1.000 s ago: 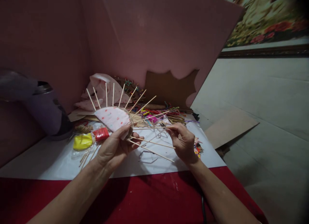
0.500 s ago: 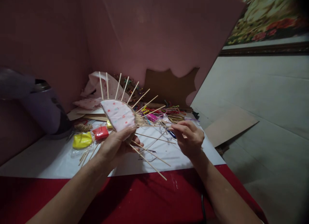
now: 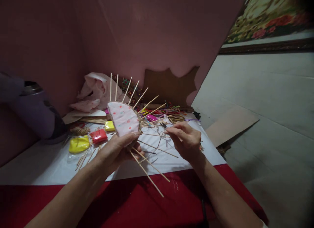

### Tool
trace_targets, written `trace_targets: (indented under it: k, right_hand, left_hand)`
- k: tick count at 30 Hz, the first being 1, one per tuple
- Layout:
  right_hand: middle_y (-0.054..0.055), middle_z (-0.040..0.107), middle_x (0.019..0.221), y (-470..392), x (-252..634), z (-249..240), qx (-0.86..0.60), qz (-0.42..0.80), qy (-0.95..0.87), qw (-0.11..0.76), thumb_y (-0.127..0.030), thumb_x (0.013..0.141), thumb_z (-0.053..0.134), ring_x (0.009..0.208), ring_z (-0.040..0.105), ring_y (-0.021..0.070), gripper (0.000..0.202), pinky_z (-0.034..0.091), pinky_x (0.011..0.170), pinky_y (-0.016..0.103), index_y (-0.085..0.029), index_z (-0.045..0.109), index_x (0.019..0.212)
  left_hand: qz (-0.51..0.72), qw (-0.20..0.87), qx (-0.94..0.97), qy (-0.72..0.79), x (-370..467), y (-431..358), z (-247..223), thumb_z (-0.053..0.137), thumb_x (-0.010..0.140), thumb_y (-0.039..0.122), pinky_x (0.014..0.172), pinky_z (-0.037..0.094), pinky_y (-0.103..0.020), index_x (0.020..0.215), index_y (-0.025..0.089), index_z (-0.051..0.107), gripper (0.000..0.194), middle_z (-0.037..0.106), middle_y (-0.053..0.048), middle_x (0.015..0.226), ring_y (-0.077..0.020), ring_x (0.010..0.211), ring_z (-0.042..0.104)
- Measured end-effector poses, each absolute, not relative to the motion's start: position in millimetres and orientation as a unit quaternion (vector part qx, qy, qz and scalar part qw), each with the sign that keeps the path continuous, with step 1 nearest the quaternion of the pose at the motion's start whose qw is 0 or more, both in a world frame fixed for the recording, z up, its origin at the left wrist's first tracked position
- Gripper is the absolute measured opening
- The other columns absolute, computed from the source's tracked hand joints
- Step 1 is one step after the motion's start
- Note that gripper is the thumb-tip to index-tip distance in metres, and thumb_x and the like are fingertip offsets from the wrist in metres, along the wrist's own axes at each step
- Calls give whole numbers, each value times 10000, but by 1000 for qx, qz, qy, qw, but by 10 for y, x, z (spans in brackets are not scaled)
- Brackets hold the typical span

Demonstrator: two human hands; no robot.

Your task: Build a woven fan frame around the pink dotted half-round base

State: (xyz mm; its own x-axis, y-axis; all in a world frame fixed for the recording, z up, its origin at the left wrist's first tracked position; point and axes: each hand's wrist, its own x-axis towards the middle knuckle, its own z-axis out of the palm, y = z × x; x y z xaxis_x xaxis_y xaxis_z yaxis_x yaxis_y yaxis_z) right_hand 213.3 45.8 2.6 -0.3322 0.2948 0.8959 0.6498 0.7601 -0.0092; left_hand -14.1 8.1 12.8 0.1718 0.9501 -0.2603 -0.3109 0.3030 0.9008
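Note:
My left hand (image 3: 124,148) grips the lower edge of a half-round craft piece (image 3: 124,118) covered in pale pink fabric with red dots. Thin wooden sticks (image 3: 141,97) fan out from its curved edge, some upward, some to the right and down. Its thumb lies on the fabric; the other fingers are behind. To the right of the sticks, my right hand (image 3: 185,139) pinches a thin twine (image 3: 159,143) between thumb and fingertips. The twine slants down to the left towards the lower sticks. Where it ends is not clear.
Yellow clay packet (image 3: 79,144), red packet (image 3: 98,135) and loose sticks lie left on white paper (image 3: 36,167). A purple bottle (image 3: 41,113) stands far left. Behind are crumpled fabric (image 3: 94,85), brown cut card (image 3: 169,85) and coloured pipe cleaners (image 3: 171,109). Small scissors (image 3: 163,125) lie beyond my right hand.
My right hand has come a little left, closer to the craft piece, and the twine hangs slacker. The craft piece has turned slightly clockwise in my left hand's grip. The view has shifted slightly.

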Motion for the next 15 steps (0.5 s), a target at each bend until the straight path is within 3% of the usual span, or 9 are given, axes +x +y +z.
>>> trace_targets:
  k: [6,15]
  right_hand:
    - [24,610,741,444,2123,97,-315,-83,-835,444,-236,830,606,647,555,123,71,427,589,250,-208,671,821]
    - [8,599,673,510,2170,140,-297,97,-810,496,-224,772,680,598,505,117,51,400,559,257,-183,666,745]
  left_hand:
    - [399,705,401,428,-112,37,153,639,739,284,478,490,-258,831,124,598,188,676,-126,722,-245,649,672]
    - [401,711,390,426,-123,73,127,606,777,290,479,488,-247,897,133,555,204,699,-137,750,-227,624,681]
